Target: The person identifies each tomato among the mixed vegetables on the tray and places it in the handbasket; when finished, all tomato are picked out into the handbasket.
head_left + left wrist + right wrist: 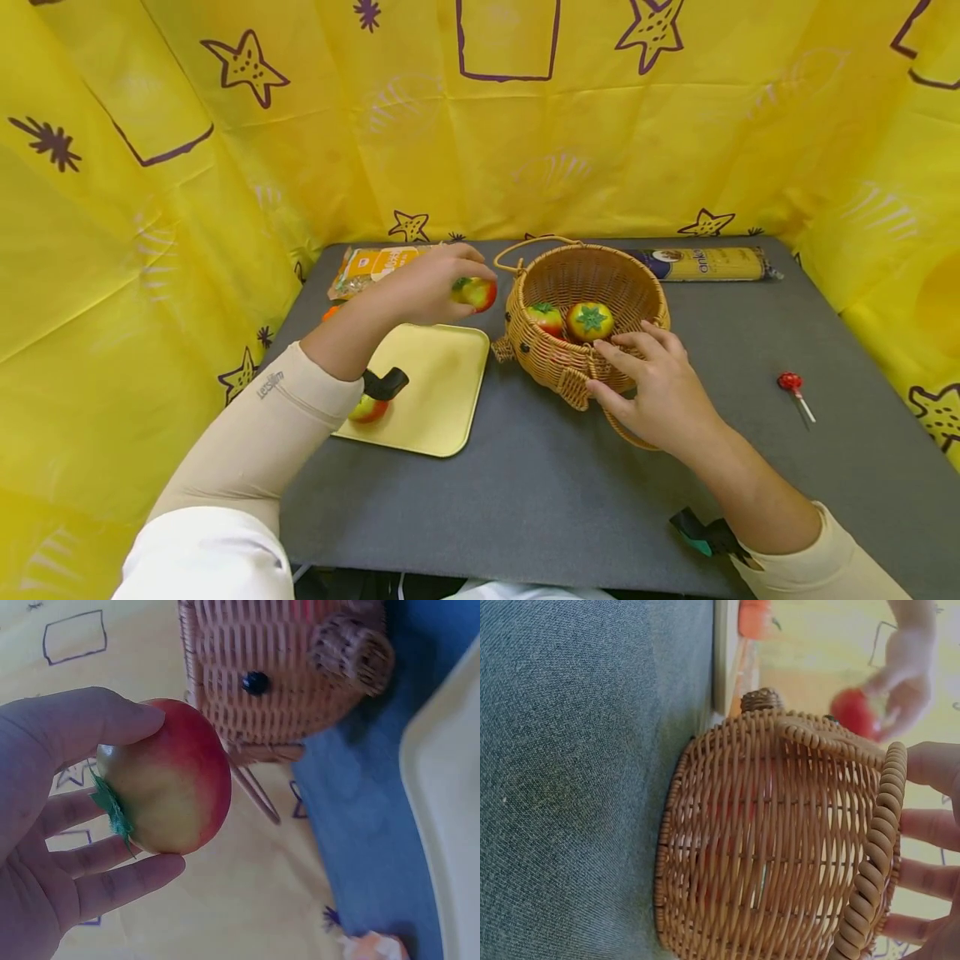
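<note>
My left hand (431, 283) grips a red-and-yellow tomato (176, 780) with a green leafy top, thumb on one side and fingers on the other. It holds it up just left of the wicker basket (551, 367), which has an animal's snout and black eyes. Two more tomatoes (590, 321) lie inside the basket. My right hand (660, 392) is at the basket's near right rim, its fingers extended and loosely spread, fingertips right at the rim. In the right wrist view these fingers (930, 829) show behind the coiled handle (874, 855).
A pale yellow tray (435, 392) lies on the left with another tomato (369, 409), partly hidden by my left arm. Behind it are an orange-labelled packet (375, 262) and a small orange item. A long yellow packet (705, 263) lies behind the basket; a red lollipop (791, 383) lies right.
</note>
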A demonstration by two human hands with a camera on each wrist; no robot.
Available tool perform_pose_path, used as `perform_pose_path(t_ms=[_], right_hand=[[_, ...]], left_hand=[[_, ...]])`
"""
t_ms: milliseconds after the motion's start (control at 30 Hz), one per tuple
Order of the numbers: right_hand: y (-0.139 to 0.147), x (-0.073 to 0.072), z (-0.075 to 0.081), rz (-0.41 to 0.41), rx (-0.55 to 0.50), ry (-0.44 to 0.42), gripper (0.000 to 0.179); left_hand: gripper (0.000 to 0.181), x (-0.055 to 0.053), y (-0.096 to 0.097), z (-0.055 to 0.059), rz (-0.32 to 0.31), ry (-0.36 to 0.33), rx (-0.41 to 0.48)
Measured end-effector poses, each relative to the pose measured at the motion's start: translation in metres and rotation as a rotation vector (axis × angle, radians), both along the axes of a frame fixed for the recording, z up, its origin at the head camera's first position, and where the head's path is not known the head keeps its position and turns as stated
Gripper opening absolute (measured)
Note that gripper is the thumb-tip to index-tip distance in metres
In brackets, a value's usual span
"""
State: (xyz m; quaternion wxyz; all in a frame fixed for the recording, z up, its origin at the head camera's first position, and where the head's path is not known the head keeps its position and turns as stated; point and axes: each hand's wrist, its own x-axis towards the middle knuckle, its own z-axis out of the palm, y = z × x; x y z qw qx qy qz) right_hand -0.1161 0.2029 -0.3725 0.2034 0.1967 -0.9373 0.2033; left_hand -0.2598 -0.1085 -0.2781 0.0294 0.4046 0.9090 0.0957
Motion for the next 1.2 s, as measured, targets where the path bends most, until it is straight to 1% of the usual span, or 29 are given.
perform_pose_path(t_ms=[133,267,367,467,633,733,833,933,1100,1200], right_hand=[[0.001,-0.001,-0.002,0.003,0.000,0.014,0.052],[0.002,-0.001,-0.002,0.005,-0.003,0.029,0.052],[0.002,-0.001,-0.002,0.003,0.000,0.036,0.052],[0.002,-0.001,-0.002,0.004,0.002,0.042,0.051],[0.001,-0.001,-0.001,0.013,-0.003,0.048,0.050],[0.001,0.000,-0.001,0.011,-0.007,0.042,0.049],[0.001,0.000,-0.001,0.009,-0.012,0.039,0.049],[0.002,0.000,-0.002,0.010,-0.015,0.043,0.050],[0.002,-0.001,-0.004,0.015,-0.012,0.054,0.051],[0.003,-0.001,-0.004,0.015,-0.010,0.049,0.051]], left_hand=[[0.048,0.002,0.020,0.011,-0.018,0.022,-0.003],[0.049,0.004,0.039,0.021,-0.058,0.040,-0.012],[0.050,0.004,0.052,0.025,-0.078,0.046,-0.023],[0.051,0.004,0.065,0.025,-0.092,0.035,-0.041],[0.053,0.001,0.085,0.017,-0.112,-0.001,-0.081],[0.053,0.000,0.096,0.009,-0.130,0.000,-0.114],[0.054,0.000,0.106,0.001,-0.146,-0.011,-0.148],[0.055,0.002,0.116,-0.004,-0.149,-0.037,-0.179],[0.056,0.003,0.125,-0.012,-0.159,-0.037,-0.241],[0.057,0.003,0.127,-0.015,-0.169,-0.032,-0.257]])
